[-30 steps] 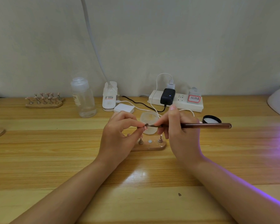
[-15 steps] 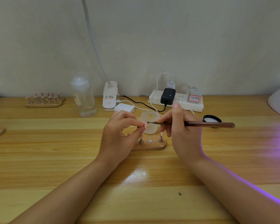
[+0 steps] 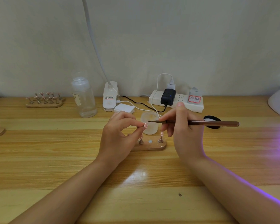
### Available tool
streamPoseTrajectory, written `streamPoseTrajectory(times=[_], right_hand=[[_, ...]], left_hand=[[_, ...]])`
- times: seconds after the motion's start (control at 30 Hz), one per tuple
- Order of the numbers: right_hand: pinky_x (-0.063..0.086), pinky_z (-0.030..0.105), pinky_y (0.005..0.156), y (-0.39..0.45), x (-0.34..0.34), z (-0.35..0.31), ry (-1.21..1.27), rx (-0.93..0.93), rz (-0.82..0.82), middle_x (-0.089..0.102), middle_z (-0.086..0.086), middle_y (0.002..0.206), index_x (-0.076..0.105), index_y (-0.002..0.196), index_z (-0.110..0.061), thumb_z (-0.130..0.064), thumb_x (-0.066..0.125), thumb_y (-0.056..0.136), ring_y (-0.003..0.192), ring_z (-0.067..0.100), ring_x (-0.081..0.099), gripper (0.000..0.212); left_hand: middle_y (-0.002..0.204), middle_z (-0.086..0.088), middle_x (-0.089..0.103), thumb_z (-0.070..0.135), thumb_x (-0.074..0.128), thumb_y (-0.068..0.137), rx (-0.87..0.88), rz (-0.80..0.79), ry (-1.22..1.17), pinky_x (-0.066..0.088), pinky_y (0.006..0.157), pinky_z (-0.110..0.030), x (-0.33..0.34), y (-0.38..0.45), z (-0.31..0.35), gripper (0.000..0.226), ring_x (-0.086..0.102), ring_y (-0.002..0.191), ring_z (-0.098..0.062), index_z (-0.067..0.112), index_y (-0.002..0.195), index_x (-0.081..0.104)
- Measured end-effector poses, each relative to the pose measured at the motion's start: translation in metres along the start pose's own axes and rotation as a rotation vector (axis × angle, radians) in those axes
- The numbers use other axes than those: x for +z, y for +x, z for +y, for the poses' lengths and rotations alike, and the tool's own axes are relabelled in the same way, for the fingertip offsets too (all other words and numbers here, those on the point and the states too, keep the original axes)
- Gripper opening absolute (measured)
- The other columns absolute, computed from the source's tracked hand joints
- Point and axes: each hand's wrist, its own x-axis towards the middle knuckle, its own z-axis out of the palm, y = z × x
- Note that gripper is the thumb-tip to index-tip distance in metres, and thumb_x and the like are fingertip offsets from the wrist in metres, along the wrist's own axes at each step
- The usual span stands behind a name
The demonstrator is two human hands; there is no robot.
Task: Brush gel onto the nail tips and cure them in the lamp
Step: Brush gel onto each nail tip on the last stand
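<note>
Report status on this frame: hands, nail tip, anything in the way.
Left hand pinches pink nail tip. Right hand grips gel brush, bristles just off the tip. Frosted gel jar close behind; nothing blocking.

Home nail-craft desk: wooden table (image 3: 39, 159); nail-tip stands (image 3: 44, 101); power strip (image 3: 176, 101) against plain wall (image 3: 200, 38)

The nail tip (image 3: 146, 125) is small and pale pink, raised above the wooden table, with its face toward the brush. The brush (image 3: 192, 122) has a slim dark-brown handle and a dark ferrule; it lies nearly horizontal, bristles pointing left, the bristle end just beside the nail tip. The gel jar (image 3: 149, 125) is frosted and translucent, open, standing upright directly behind them. Its black lid (image 3: 211, 118) lies to the right, behind the brush handle.
</note>
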Motion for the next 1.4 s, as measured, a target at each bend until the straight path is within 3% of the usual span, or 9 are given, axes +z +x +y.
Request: streamPoseTrajectory(times=[0.13,0.47,0.57,0.77,0.93,1.1,1.23,1.4], right_hand=[[0.037,0.015,0.038,-0.0005,-0.0004,0.0010,-0.047,0.019,0.003,0.057,0.004,0.046,0.063,0.057,-0.012,-0.018,0.036,0.099,0.036,0.008,0.045,0.051],[0.040,0.017,0.043,-0.0074,0.0035,0.0000,-0.014,0.041,-0.083,0.057,0.015,0.048,0.065,0.052,-0.016,-0.018,0.039,0.098,0.042,0.013,0.051,0.052],[0.039,0.019,0.042,-0.0045,0.0022,-0.0017,-0.001,0.012,-0.060,0.058,0.012,0.049,0.064,0.054,-0.017,-0.026,0.037,0.094,0.041,0.011,0.048,0.049],[0.041,0.018,0.042,-0.0005,0.0009,-0.0003,-0.018,-0.022,-0.033,0.060,0.012,0.054,0.064,0.060,-0.014,-0.027,0.035,0.092,0.044,0.007,0.050,0.045],[0.043,0.017,0.049,-0.0001,0.0028,0.0015,-0.056,-0.025,-0.057,0.063,-0.002,0.054,0.065,0.062,-0.020,-0.028,0.036,0.091,0.048,0.007,0.054,0.042],[0.042,0.017,0.049,-0.0015,0.0023,0.0015,-0.047,-0.009,-0.069,0.061,0.004,0.052,0.065,0.059,-0.018,-0.028,0.036,0.091,0.045,0.008,0.052,0.044],[0.040,0.019,0.043,-0.0019,0.0013,0.0014,-0.050,0.009,-0.066,0.059,0.009,0.049,0.065,0.057,-0.016,-0.029,0.036,0.091,0.041,0.011,0.050,0.047],[0.039,0.017,0.040,-0.0015,0.0002,0.0012,-0.030,-0.006,-0.045,0.057,0.011,0.046,0.064,0.055,-0.015,-0.027,0.036,0.091,0.039,0.008,0.049,0.048]], left_hand=[[0.075,0.006,0.058,0.007,0.076,0.069,0.006,-0.003,-0.004,0.045,0.070,-0.024,0.0003,-0.0003,-0.0008,0.013,0.054,0.078,-0.009,0.016,0.076,0.070],[0.076,0.005,0.062,0.007,0.076,0.069,-0.007,0.032,-0.040,0.050,0.065,-0.034,0.0003,-0.0010,-0.0030,0.020,0.057,0.077,-0.010,0.023,0.078,0.068],[0.078,0.011,0.062,0.011,0.075,0.069,-0.010,0.019,-0.053,0.051,0.061,-0.033,0.0005,-0.0012,-0.0034,0.019,0.057,0.080,-0.007,0.023,0.082,0.068],[0.082,0.012,0.065,0.010,0.072,0.073,0.062,0.002,-0.033,0.053,0.068,-0.040,0.0014,-0.0013,-0.0045,0.018,0.058,0.083,-0.005,0.020,0.089,0.069],[0.083,0.016,0.064,0.010,0.071,0.075,0.061,-0.012,-0.036,0.052,0.064,-0.046,0.0025,-0.0022,-0.0068,0.015,0.057,0.083,-0.003,0.017,0.087,0.072],[0.084,0.025,0.059,0.008,0.070,0.076,0.051,-0.010,-0.046,0.052,0.060,-0.048,0.0022,-0.0029,-0.0082,0.017,0.056,0.084,0.002,0.020,0.088,0.071],[0.084,0.024,0.060,0.006,0.070,0.075,0.042,0.004,-0.054,0.052,0.062,-0.049,0.0030,-0.0027,-0.0061,0.025,0.057,0.083,-0.001,0.022,0.094,0.067],[0.082,0.014,0.064,0.013,0.067,0.075,0.051,-0.001,-0.050,0.052,0.068,-0.050,0.0021,-0.0025,-0.0039,0.016,0.058,0.084,-0.005,0.016,0.091,0.071]])
